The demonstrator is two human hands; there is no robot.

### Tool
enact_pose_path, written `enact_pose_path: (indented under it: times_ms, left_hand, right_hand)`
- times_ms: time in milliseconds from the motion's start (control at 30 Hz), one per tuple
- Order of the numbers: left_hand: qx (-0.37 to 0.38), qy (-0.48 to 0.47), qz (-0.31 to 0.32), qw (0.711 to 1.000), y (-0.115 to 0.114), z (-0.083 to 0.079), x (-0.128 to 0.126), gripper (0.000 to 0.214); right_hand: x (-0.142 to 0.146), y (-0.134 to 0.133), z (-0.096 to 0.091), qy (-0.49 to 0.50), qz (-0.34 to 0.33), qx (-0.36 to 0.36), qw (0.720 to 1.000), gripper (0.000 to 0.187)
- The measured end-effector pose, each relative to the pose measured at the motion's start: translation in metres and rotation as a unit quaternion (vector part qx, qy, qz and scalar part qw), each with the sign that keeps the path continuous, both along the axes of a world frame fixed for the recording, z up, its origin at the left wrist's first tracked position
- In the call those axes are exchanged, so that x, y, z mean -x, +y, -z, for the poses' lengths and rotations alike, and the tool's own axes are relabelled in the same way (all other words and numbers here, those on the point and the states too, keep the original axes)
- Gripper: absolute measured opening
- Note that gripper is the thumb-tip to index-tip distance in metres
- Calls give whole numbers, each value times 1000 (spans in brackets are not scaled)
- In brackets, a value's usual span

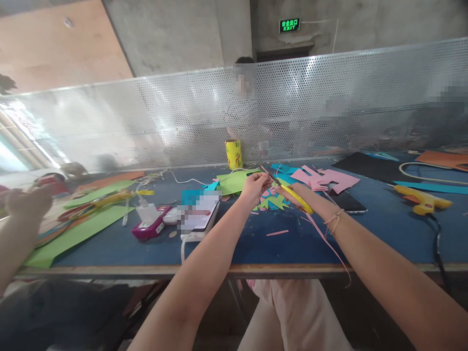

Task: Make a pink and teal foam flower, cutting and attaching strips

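Yellow-handled scissors (302,203) are in my right hand (292,193), their dark blades pointing up and left towards the other hand. Close by the blades, my left hand (256,187) is closed in a pinch; whatever lies between its fingertips is too small to make out. A thin pink paper strip (326,240) trails from near my right hand down over the table's front edge. Beneath both hands lies a heap of green, blue and pink paper scraps (276,201). Pink cut paper (338,179) rests just beyond my right wrist.
A glue gun (424,199) with a black cord lies at the right. Left of my forearm are a phone (200,214) on a white block and a purple power strip (148,228). A yellow can (233,154) stands by the perforated screen (175,122). Another person's hand (31,202) is far left.
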State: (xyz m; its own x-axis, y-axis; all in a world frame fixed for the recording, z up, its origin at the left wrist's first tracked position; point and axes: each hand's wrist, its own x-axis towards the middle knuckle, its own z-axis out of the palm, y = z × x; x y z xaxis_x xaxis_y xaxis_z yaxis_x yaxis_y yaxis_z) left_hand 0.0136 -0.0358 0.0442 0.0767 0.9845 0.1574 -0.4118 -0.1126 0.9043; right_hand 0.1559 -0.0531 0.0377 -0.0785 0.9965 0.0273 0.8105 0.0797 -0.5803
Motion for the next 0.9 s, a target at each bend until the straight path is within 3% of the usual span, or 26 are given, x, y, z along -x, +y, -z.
enact_pose_path:
  times_ms: [267,367,533,633,733,900]
  left_hand:
    - [6,2,-2,1000,1,1,-1,9]
    - [2,7,-18,1000,4,3,0,10]
    - [-10,0,-24,1000,8,7,4,13]
    - [-8,-1,-28,1000,10,9,5,14]
    - [6,1,-51,999,11,9,5,13]
    - [29,-5,-55,998,9,9,5,13]
  right_hand:
    - [-2,6,-2,42,43,14,998,50]
    - [-5,8,-1,93,48,-13,994,49]
    - [-7,1,0,276,-33,-32,960,50]
    - [-6,-5,0,335,-98,-35,936,49]
    - [-4,-8,0,343,-133,-36,929,49]
    - [-2,2,5,277,-65,-111,952,46]
